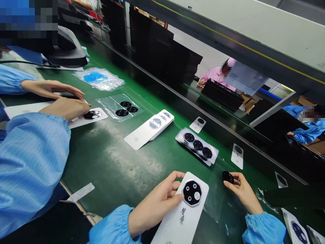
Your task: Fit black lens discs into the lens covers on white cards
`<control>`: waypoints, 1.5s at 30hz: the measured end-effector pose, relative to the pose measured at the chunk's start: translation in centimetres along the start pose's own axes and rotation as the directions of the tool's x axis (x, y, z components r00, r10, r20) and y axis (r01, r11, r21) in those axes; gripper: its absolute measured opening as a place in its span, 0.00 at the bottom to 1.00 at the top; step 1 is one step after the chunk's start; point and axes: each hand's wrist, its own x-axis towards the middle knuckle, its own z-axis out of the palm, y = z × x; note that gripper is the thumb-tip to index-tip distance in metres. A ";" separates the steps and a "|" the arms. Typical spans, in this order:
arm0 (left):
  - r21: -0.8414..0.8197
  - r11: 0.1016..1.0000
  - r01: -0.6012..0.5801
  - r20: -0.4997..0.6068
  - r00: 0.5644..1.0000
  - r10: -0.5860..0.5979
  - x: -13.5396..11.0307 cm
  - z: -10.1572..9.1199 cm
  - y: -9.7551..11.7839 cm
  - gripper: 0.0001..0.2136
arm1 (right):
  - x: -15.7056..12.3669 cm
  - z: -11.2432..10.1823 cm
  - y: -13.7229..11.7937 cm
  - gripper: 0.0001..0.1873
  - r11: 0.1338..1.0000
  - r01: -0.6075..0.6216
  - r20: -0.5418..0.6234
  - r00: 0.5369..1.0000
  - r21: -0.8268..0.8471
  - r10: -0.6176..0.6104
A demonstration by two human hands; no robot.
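**Q:** Hands first, starting at the left: what does each one hold?

**R:** Her or his own left hand [157, 200], in a blue sleeve, is closed on a white phone back cover [177, 217]. The fingers wrap its left edge. The thumb lies on the face, just beside the black octagonal camera module [192, 193]. The right hand [243, 191] pinches a small black round lens piece [228, 177] between its fingertips.

**Q:** Where do those two things sit?

**R:** The cover lies slanted at the near edge of the green conveyor belt [114, 162], module end pointing away. I cannot tell whether it rests on the belt. The lens piece is just right of the cover, apart from it and low over the belt.

**Q:** And the rest, left to right?

**R:** At the far left, a co-worker's hands [66, 107] press on a second white cover [92, 115]. Behind them lies a clear bag of blue parts [98, 78]. Next is a clear film sheet [122, 108] carrying three black discs. Then there is a fanned stack of white covers [149, 130]. After that comes a stack of sheets [198, 145], the top one with three black discs. Two small white cards [237, 156], each with one black disc, lie near the belt's far edge.
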 end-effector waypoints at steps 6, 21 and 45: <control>0.027 1.000 -0.014 0.008 1.000 0.014 -0.1 -0.2 -0.1 0.16 | -0.4 0.2 -0.3 0.25 1.000 0.018 -0.015 1.000 0.021 -0.018; -0.030 0.999 0.029 0.000 1.000 -0.029 0.1 -0.2 0.2 0.17 | -0.4 0.1 -0.3 0.26 1.000 0.004 -0.001 1.000 0.019 -0.004; -0.082 0.996 -0.028 -0.067 0.997 0.022 0.3 0.5 -0.4 0.16 | -0.6 0.1 -0.9 0.26 1.000 -0.002 0.006 1.000 -0.001 0.002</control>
